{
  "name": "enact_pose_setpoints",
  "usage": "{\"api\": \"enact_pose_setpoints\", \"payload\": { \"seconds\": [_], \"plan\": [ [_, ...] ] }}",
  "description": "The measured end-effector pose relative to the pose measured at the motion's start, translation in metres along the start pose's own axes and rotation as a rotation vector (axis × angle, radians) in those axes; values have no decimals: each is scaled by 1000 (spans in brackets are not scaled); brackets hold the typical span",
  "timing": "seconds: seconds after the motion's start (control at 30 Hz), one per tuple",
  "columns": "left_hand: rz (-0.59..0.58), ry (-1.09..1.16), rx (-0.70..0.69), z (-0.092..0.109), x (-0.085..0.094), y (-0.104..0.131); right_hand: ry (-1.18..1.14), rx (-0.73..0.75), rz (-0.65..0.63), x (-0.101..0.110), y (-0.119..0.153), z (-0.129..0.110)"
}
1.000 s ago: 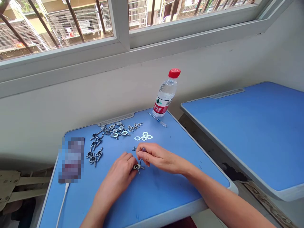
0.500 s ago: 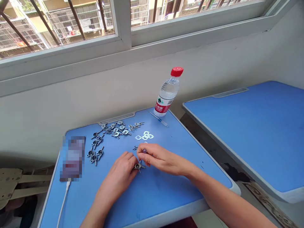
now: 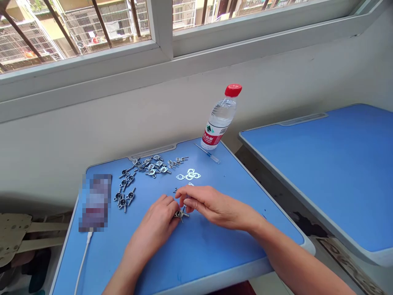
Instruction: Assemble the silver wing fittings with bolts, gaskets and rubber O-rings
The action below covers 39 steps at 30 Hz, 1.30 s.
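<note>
My left hand (image 3: 159, 217) is closed on a small metal part (image 3: 180, 214) with a dark round centre, low over the blue desk. Just right of it, my right hand (image 3: 204, 205) pinches a small screwdriver (image 3: 184, 208), mostly hidden by the fingers, its lower end at the metal part. Behind my hands lie thin flat metal plates (image 3: 190, 175) and a few tiny pieces (image 3: 176, 190), partly covered by my right hand. Several similar metal parts with dark centres (image 3: 123, 203) lie at the left, and plain metal parts (image 3: 151, 167) are piled farther back.
A water bottle (image 3: 218, 123) with a red cap stands at the back, a thin blue-and-clear tool (image 3: 208, 154) beside it. At the left lies a blurred phone (image 3: 95, 203) with a white cable (image 3: 82, 262). A second blue desk (image 3: 322, 164) stands right.
My right fingers have shifted around the screwdriver, and its top end no longer shows above them. My left hand keeps its hold on the metal part. The view has shifted slightly.
</note>
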State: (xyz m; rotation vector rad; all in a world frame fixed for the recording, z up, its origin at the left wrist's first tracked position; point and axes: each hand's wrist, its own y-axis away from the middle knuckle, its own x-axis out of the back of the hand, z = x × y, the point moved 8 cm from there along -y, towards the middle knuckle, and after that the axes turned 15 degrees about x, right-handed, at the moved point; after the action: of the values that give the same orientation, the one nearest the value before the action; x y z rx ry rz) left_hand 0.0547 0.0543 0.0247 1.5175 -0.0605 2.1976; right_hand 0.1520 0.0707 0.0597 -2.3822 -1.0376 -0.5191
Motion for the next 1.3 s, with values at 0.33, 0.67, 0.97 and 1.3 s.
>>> {"api": "enact_pose_setpoints", "payload": {
  "seconds": [0.33, 0.67, 0.97, 1.3],
  "plan": [
    [1, 25, 19, -2, 0, 1, 440, 243, 123, 1, 0, -3],
    [8, 40, 39, -3, 2, 2, 317, 159, -78, -5, 1, -17],
    [-3, 36, 59, -4, 1, 1, 322, 312, 119, -7, -3, -13],
    [12, 35, 31, -4, 1, 0, 205, 194, 16, 1, -1, -14]
  ]
}}
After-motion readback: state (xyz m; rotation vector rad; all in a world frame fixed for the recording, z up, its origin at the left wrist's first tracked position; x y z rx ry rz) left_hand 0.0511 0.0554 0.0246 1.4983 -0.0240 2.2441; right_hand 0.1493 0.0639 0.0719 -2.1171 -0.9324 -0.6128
